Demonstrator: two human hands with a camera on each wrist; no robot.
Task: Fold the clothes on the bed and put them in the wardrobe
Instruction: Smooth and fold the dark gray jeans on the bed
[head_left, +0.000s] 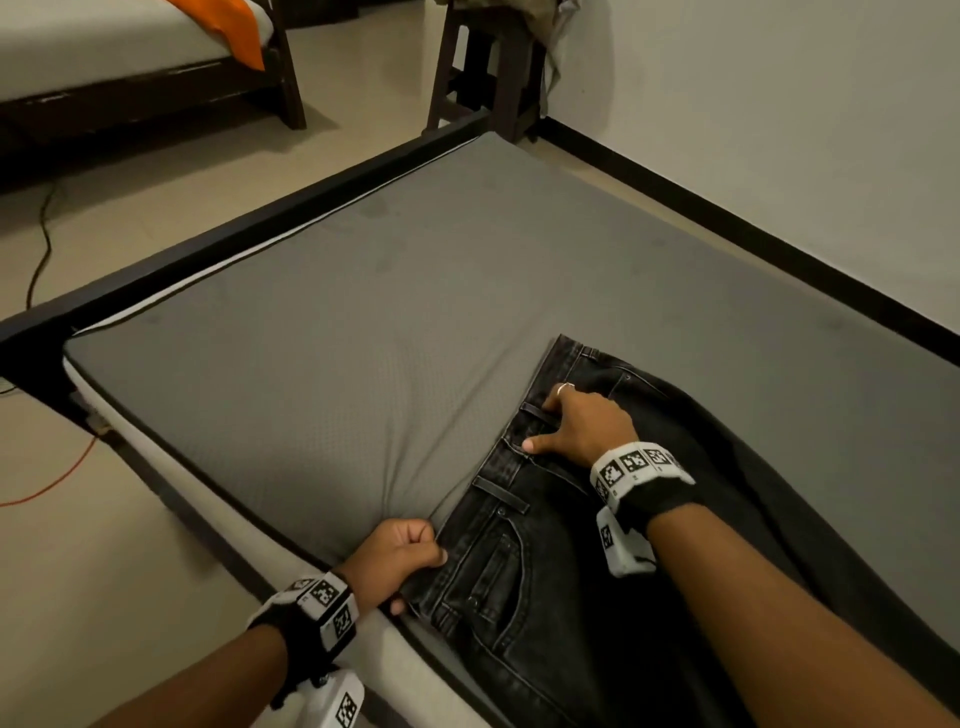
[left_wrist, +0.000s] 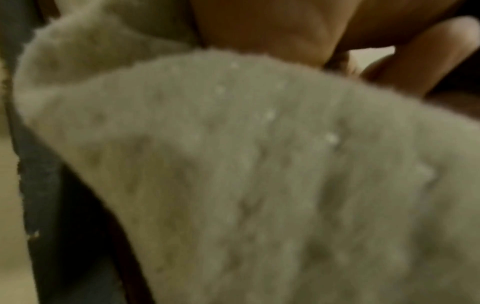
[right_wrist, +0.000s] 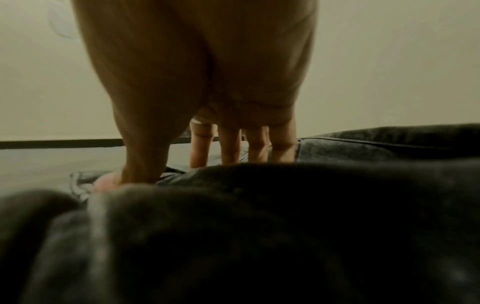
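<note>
Left hand (head_left: 402, 558) is curled tight on the near corner of the waistband of the jeans (head_left: 561, 582), at the edge of the bed (head_left: 363, 322). Right hand (head_left: 587, 428), fingers spread and nearly flat, presses on the waistband farther in, gripping nothing. The jeans lie flat on the mattress, legs running off view to the right. Judgement: folding is barely begun; folds remain, then stowing. No wardrobe is in view.

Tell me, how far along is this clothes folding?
Early. Done: the black jeans lie spread flat on the grey mattress. In hand: the left hand grips the waistband corner while the right hand presses the waistband flat. Left: no fold shows yet, and no wardrobe is in view.
</note>
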